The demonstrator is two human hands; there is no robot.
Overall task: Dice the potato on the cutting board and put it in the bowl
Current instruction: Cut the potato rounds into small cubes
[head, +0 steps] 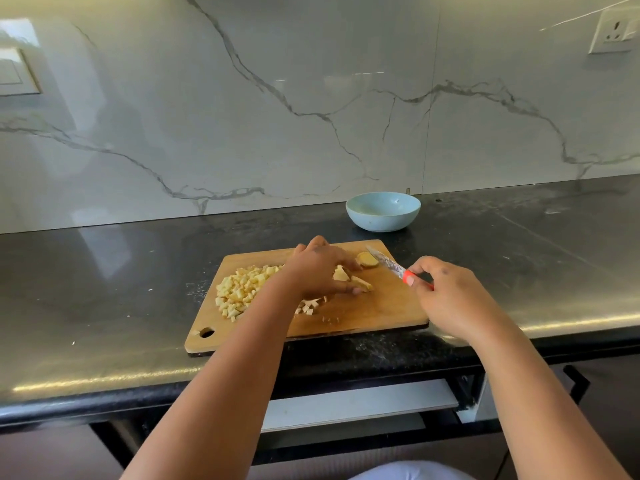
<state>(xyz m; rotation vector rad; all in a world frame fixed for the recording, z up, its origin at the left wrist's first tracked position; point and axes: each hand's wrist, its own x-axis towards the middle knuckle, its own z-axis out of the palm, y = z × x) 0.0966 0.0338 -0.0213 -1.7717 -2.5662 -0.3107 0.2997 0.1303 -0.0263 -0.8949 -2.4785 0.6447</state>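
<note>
A: Where does the potato stand?

B: Mostly diced. A heap of cubes (239, 291) lies on the left of the cutting board (374, 306), with a few larger wedges (349, 277) under the left hand (318, 268) and an end piece (367, 259) just beside the knife (388, 263). The bowl (382, 211) sits behind the board on the counter (104, 271), with no potato visible in it.

A: And the hands?

B: The left lies over the wedges, fingers spread and fairly flat, pressing rather than gripping. The right hand (446, 292) is curled around the knife's red handle, blade pointing toward the end piece.

A: The risk?

B: Those left fingertips lie close to the blade's path; a slippery wedge could shift and pull a finger under. Cubes could also spill onto the counter on the way to the bowl.
</note>
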